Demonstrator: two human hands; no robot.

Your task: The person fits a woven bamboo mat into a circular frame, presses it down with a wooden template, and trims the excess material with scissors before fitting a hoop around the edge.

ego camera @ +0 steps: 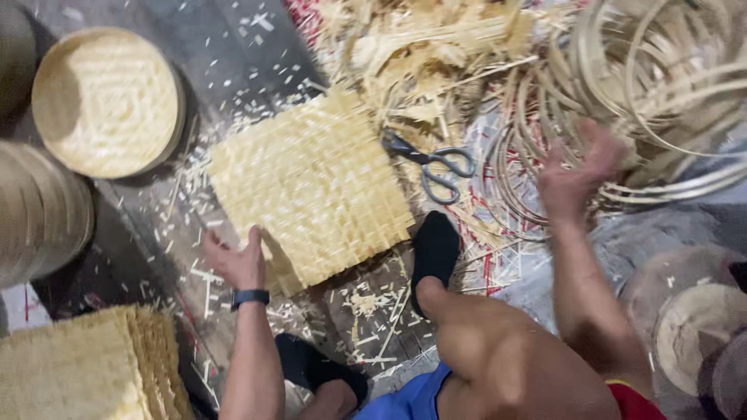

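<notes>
Bare knee (498,350) nearest | woven bamboo mat (311,187) flat on floor (226,47), set diamond-wise, just ahead of left hand | bamboo hoops (661,93) at far right | left hand (237,260) spread, fingers touching mat's near corner | right hand (580,171) loosely spread, blurred, among hoops, grip unclear | scissors (432,163) beside mat's right corner
</notes>
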